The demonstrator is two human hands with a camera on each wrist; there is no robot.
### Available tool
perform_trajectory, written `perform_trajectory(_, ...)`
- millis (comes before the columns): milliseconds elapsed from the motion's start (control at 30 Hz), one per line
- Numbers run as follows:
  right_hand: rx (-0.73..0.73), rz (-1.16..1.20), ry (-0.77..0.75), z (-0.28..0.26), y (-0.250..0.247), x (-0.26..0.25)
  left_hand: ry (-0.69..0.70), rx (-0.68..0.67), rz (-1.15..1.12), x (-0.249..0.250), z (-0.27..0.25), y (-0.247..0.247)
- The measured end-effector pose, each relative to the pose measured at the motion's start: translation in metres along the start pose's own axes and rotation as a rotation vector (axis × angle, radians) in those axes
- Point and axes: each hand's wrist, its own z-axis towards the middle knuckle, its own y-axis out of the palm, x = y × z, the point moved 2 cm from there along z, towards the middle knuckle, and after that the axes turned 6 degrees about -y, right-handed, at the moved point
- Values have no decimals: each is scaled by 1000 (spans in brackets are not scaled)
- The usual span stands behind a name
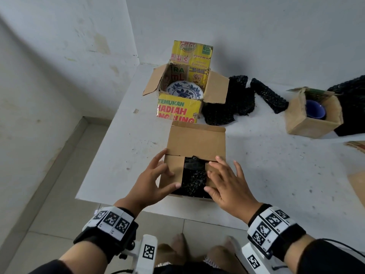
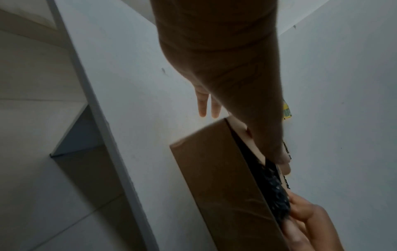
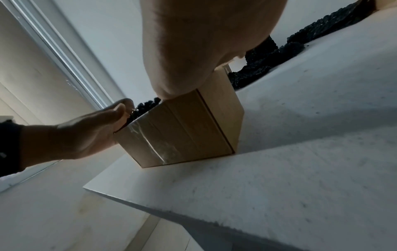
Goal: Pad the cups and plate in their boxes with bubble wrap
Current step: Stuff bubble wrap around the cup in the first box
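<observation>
A small brown box (image 1: 195,141) stands near the table's front edge, its far flap lying back. Black bubble wrap (image 1: 194,180) fills the inside; whatever lies under it is hidden. My left hand (image 1: 158,175) presses the left side flap (image 1: 173,165) down with straight fingers. My right hand (image 1: 223,175) lies flat on the right side flap. In the left wrist view the box (image 2: 214,169) shows its side and the wrap (image 2: 277,195) at its rim. The right wrist view has the box (image 3: 182,132) under my palm. Behind it, a yellow box (image 1: 177,109) holds a blue-and-white plate (image 1: 184,90).
Loose black bubble wrap (image 1: 235,101) lies right of the yellow box, with more wrap (image 1: 351,99) at the far right. A brown open box (image 1: 308,125) there holds a blue cup (image 1: 315,109). Cardboard scraps (image 1: 357,184) sit at the right edge. Walls close the table's back and left.
</observation>
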Motion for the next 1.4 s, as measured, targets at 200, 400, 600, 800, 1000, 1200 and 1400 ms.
perform_trajectory(200, 35, 86, -58, 17, -14, 14, -74, -31, -94, 4, 4, 9)
perform_trajectory(400, 37, 57, -92, 18, -9, 12, -175, -96, -227, 1, 7, 11)
perform_trajectory(600, 209, 209, 83, 18, -12, 17, -281, -113, -373, -1, 11, 14)
perform_trajectory(800, 233, 1209, 579, 37, -14, 33, -295, -107, -437, -2, 13, 10)
perform_trajectory(1000, 377, 1076, 258, 25, -24, 24, -266, -43, -553, -1, 11, 11)
perform_trajectory(1200, 119, 600, -89, -4, -9, 26, -145, -58, -321, -4, 7, 7)
perform_trajectory(1400, 0, 274, -155, -6, -10, 22, -128, -201, -118, -13, 10, -4)
